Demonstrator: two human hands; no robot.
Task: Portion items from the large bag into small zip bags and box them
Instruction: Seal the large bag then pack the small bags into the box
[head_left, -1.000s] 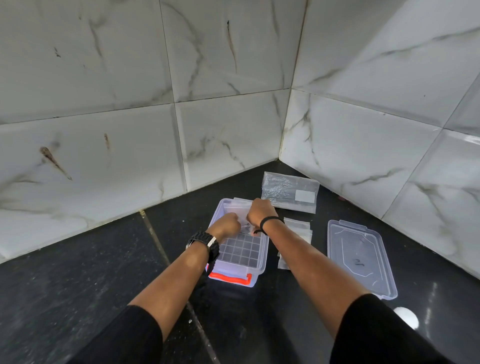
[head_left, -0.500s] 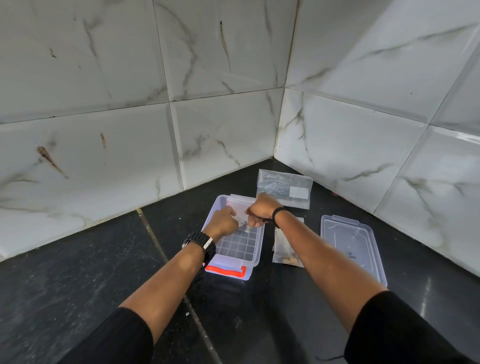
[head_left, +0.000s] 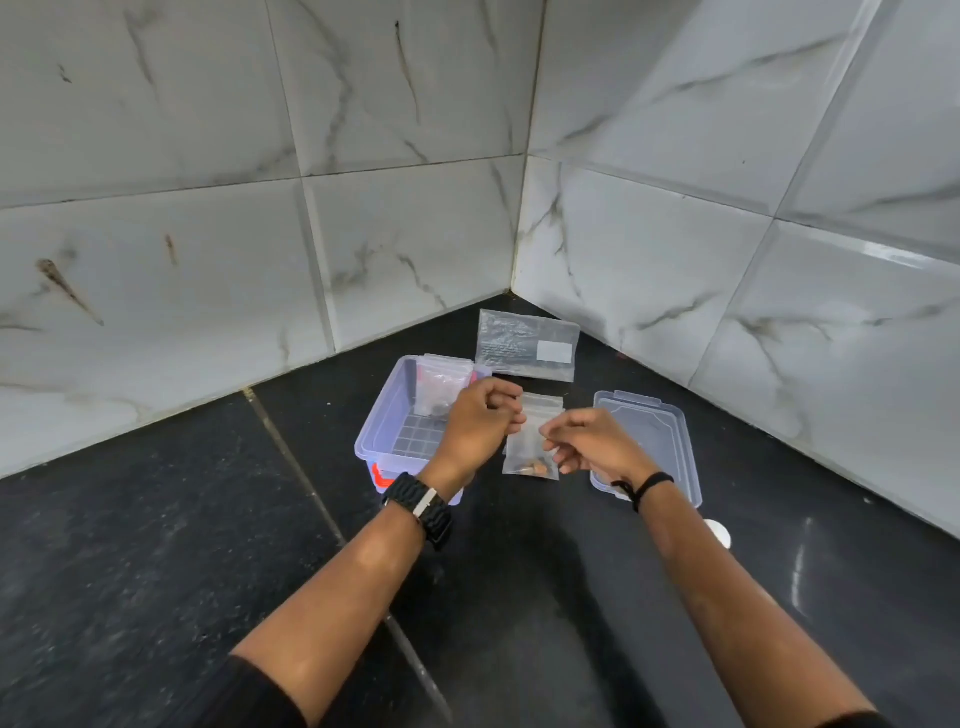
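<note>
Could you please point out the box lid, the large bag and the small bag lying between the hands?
box lid (head_left: 655, 422), head view, flat top.
large bag (head_left: 514, 343), head view, crinkled middle.
small bag (head_left: 529, 453), head view, clear middle.

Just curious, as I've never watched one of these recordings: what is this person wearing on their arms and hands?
Bare hands, no gloves. The left wrist has a chunky black watch with a ridged strap and a silvery case edge. The right wrist has a thin black cord bracelet. Black sleeves end near the elbows.

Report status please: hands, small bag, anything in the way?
Both hands, left hand and right hand, loosely curled over small zip bag; grip unclear. One bag in box. Nothing blocking.
</note>
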